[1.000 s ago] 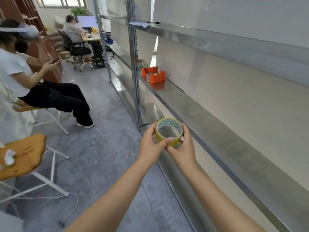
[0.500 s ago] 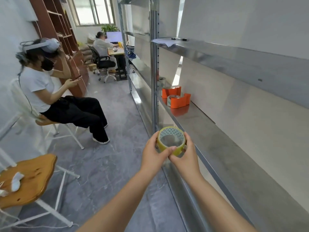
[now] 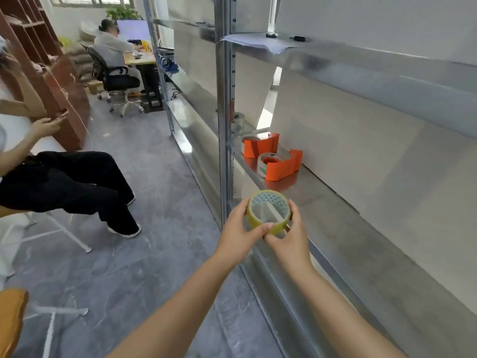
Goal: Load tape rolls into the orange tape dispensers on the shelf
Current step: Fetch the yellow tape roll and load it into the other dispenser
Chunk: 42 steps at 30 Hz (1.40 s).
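Observation:
I hold a yellowish clear tape roll [image 3: 268,202] in front of me with both hands, just off the front edge of the metal shelf [image 3: 343,228]. My left hand [image 3: 238,235] grips its left side and my right hand [image 3: 291,236] grips its right and lower rim. Further along the shelf stand two orange tape dispensers: the nearer one [image 3: 282,166] has a clear roll in it, and the farther one [image 3: 260,146] sits behind it, also with a roll showing at its left.
A steel upright post [image 3: 224,125] rises left of the dispensers. Papers and a pen [image 3: 258,42] lie on the upper shelf. A seated person [image 3: 64,177] is at the left, another person sits at a desk [image 3: 113,52] far back. A wooden stool [image 3: 10,319] is at bottom left.
The view has moved closer along the shelf, so the orange dispensers appear nearer. Both hands keep holding the tape roll in the same grip.

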Each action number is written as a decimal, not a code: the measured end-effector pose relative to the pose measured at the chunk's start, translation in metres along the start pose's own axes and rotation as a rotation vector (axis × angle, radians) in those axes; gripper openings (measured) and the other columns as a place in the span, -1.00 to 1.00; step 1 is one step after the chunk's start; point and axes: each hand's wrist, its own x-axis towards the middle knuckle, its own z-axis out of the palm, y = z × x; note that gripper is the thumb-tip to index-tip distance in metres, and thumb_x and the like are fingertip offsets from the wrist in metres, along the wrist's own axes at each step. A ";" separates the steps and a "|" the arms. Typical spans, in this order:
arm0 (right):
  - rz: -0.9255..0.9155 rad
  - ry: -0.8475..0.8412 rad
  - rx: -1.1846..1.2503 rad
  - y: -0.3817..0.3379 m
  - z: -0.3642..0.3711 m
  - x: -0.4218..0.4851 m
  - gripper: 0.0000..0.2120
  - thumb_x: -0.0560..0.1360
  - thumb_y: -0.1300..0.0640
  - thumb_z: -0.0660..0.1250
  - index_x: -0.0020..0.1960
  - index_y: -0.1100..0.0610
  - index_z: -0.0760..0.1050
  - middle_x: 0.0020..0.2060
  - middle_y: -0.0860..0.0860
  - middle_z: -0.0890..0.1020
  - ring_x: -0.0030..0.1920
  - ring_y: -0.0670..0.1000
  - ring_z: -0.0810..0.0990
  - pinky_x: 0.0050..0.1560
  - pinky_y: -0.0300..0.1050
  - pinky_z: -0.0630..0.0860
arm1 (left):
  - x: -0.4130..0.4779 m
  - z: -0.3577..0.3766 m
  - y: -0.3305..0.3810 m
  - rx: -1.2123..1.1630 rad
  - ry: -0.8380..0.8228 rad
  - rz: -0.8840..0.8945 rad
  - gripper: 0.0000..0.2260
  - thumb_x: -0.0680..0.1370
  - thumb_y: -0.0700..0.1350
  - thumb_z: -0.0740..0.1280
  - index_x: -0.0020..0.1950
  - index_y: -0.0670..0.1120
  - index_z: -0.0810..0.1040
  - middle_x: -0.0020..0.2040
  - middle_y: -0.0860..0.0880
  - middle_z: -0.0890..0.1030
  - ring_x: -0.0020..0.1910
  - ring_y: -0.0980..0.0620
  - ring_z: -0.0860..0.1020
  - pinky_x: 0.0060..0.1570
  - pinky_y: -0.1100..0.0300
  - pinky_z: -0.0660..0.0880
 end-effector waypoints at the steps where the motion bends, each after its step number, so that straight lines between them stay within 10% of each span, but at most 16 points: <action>1: 0.013 0.038 -0.004 0.001 0.010 0.011 -0.23 0.28 0.28 0.45 0.42 0.06 0.22 0.32 0.04 0.44 0.33 0.04 0.42 0.33 0.13 0.40 | 0.017 -0.009 -0.005 0.013 -0.068 0.017 -0.47 0.35 0.00 0.47 0.29 0.12 0.42 0.26 0.05 0.54 0.30 0.09 0.46 0.35 0.01 0.39; 12: 0.235 0.406 -0.033 0.023 0.077 0.091 -0.17 0.28 0.18 0.53 0.44 0.05 0.19 0.37 0.02 0.42 0.35 0.00 0.40 0.38 0.06 0.37 | 0.164 -0.045 -0.051 0.115 -0.598 0.069 -0.41 0.48 -0.09 0.40 0.46 0.06 0.27 0.40 0.06 0.44 0.41 0.11 0.36 0.42 -0.01 0.30; 16: 0.264 0.495 -0.046 0.040 0.077 0.121 -0.25 0.27 0.16 0.53 0.33 -0.12 0.23 0.22 -0.09 0.48 0.20 -0.15 0.47 0.20 -0.28 0.39 | 0.201 -0.026 -0.063 0.113 -0.616 0.074 -0.37 0.45 -0.07 0.43 0.47 0.01 0.27 0.44 0.04 0.40 0.43 0.12 0.33 0.45 0.04 0.27; 21: 0.259 0.577 -0.073 0.063 0.068 0.159 -0.20 0.26 0.19 0.55 0.39 0.07 0.24 0.24 -0.05 0.42 0.27 -0.04 0.44 0.27 -0.19 0.35 | 0.243 0.000 -0.072 0.096 -0.656 0.064 -0.38 0.41 -0.11 0.47 0.43 -0.03 0.34 0.37 0.05 0.46 0.34 0.12 0.42 0.33 0.29 0.32; 25: 0.267 0.653 -0.104 0.072 0.066 0.176 -0.28 0.25 0.21 0.54 0.23 -0.20 0.25 0.22 0.01 0.46 0.26 0.02 0.48 0.30 -0.04 0.43 | 0.269 0.017 -0.078 0.089 -0.763 0.102 -0.43 0.42 -0.18 0.46 0.40 -0.09 0.36 0.25 0.06 0.50 0.20 0.21 0.45 0.04 0.65 0.31; 31: 0.359 0.685 -0.231 0.085 0.067 0.182 -0.25 0.24 0.18 0.56 0.34 0.20 0.32 0.21 0.12 0.53 0.23 0.07 0.52 0.26 0.03 0.47 | 0.282 0.030 -0.087 0.119 -0.912 0.140 -0.53 0.46 -0.23 0.40 0.35 -0.12 0.39 0.27 -0.06 0.54 0.27 0.01 0.49 0.30 0.17 0.42; 37: 0.433 0.785 -0.260 0.086 0.081 0.190 -0.28 0.23 0.21 0.56 0.29 0.01 0.29 0.13 -0.13 0.47 0.15 -0.12 0.47 0.11 -0.44 0.37 | 0.309 0.036 -0.092 0.185 -1.121 0.150 -0.50 0.48 -0.22 0.36 0.39 -0.10 0.33 0.32 -0.04 0.48 0.33 0.02 0.44 0.30 0.26 0.34; 42: 0.565 0.794 -0.323 0.078 0.087 0.195 -0.17 0.27 0.16 0.54 0.43 0.11 0.19 0.25 -0.06 0.42 0.24 -0.11 0.41 0.17 -0.27 0.33 | 0.309 0.025 -0.083 0.246 -1.296 0.105 -0.39 0.49 -0.12 0.36 0.48 -0.07 0.18 0.38 0.00 0.42 0.39 0.03 0.39 0.35 0.23 0.30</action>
